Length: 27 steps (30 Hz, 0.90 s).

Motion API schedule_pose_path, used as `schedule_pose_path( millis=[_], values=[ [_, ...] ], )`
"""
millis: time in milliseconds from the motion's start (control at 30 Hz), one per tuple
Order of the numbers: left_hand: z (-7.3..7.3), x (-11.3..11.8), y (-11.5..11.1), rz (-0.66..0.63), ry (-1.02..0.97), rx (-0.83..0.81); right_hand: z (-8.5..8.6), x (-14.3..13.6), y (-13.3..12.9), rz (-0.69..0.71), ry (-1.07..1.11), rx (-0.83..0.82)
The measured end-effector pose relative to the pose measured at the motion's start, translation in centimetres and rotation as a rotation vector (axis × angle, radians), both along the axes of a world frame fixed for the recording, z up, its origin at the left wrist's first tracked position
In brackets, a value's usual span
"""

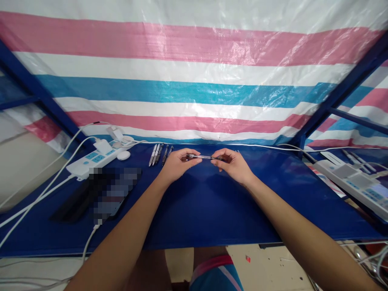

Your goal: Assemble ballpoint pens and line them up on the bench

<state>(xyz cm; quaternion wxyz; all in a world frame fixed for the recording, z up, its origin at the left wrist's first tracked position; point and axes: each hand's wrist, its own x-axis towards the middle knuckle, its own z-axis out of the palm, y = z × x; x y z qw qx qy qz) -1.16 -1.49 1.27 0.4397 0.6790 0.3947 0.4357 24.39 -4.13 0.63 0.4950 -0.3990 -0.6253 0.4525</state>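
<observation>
Blue tabletop (212, 214) | left hand (177, 165) + right hand (235, 165) | each grip pinched closely on pen (203, 157) (an end apiece)

Nearer you than the pen (202, 157), you have open blue tabletop (218, 206), and more to its right, beyond your right hand (234, 165). To the pen's left, a row of pens (156, 154), a power strip (92, 161) and a phone (119, 198) obstruct you; behind it, a white cable (254, 145) and striped sheet (194, 93) bar you.

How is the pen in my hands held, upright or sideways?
Sideways: the pen runs nearly level across the view, between the left hand and the right hand.
</observation>
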Motion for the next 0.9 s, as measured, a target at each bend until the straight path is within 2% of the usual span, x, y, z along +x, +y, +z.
schedule_pose_path(
  millis=[200, 433, 667, 833, 900],
  values=[
    [0.4, 0.1, -0.3, 0.007, -0.003, -0.027, 0.4, -0.1, -0.2, 0.008, 0.007, -0.021],
    [1.0, 0.4, -0.6, 0.009, -0.024, -0.056, 0.7, -0.4, -0.7, 0.063, 0.091, -0.203],
    [0.4, 0.4, -0.2, 0.006, -0.093, -0.068, 1.1, -0.4, -0.7, 0.062, 0.146, -0.083],
    [0.3, 0.5, -0.3, -0.020, -0.149, -0.077, 1.2, -0.6, -1.0, 0.140, 0.189, -0.259],
    [0.3, 0.5, -0.3, -0.017, -0.156, -0.076, 1.1, -0.6, -0.9, 0.146, 0.184, -0.253]
  ],
)
